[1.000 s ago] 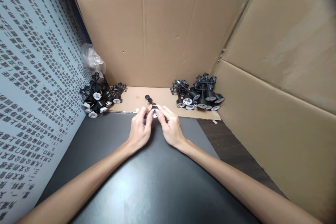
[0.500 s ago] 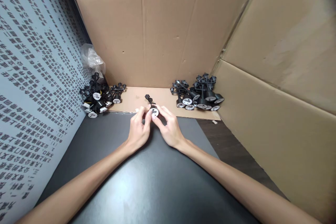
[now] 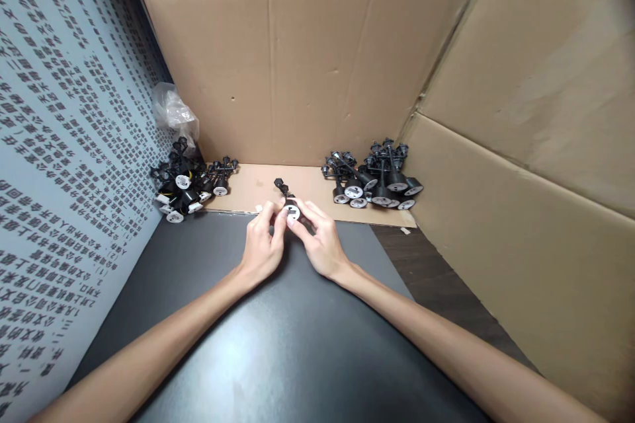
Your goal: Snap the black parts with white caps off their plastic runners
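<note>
While both forearms reach in from the lower corners over a dark tabletop, the left hand and the right hand meet at the centre, fingertips closed from either side on a black lamp socket. The grip is a two-handed pinch, neither clenched nor released. The socket's white round face shows between the fingers more fully than it did a second earlier, and this is the only clear change. Its narrow black stem points toward 11 o'clock, ending in a small knobbed head. The fingers hide the socket's underside, and the exact contact points cannot be made out. Just beyond lies a cardboard sheet. At 10 o'clock from the hands sits a tangled pile of similar sockets, some with yellow wires, beside a crumpled plastic bag. At 2 o'clock lies a second pile of sockets. Cardboard box walls rise behind, and a panel printed with Chinese characters stands at 9 o'clock.
</note>
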`<state>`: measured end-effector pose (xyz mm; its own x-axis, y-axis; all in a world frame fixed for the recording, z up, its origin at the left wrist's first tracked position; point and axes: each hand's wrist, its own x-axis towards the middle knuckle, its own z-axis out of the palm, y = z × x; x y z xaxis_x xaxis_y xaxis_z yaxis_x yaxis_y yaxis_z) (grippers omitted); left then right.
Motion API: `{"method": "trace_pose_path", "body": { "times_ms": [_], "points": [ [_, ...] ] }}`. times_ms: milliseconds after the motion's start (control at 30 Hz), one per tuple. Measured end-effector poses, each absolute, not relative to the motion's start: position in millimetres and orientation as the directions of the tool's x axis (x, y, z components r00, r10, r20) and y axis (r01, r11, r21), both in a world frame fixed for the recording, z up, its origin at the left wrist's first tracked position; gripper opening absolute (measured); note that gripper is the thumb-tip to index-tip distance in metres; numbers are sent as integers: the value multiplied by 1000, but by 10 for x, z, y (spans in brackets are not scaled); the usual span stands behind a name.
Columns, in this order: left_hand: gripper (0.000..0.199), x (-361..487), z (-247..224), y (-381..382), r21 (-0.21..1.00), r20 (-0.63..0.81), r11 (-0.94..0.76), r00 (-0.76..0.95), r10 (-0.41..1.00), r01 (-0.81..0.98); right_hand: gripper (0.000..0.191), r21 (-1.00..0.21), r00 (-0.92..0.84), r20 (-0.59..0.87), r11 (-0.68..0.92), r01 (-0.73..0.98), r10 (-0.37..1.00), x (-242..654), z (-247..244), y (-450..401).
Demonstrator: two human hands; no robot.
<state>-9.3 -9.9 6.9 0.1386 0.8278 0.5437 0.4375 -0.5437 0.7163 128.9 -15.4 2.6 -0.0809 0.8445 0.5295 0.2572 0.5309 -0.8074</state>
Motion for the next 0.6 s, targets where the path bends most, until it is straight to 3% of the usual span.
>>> {"method": "trace_pose_path", "body": {
  "times_ms": [333, 600],
  "points": [
    [20, -89, 89, -108, 753, 513, -504, 101, 852, 423, 35, -813, -60, 543, 543, 211, 837, 1285, 3, -132],
    [20, -86, 80, -111, 752, 522, -515, 104, 846, 412, 32, -754, -75, 590, 582, 305, 804, 1278, 40, -161]
  ]
}}
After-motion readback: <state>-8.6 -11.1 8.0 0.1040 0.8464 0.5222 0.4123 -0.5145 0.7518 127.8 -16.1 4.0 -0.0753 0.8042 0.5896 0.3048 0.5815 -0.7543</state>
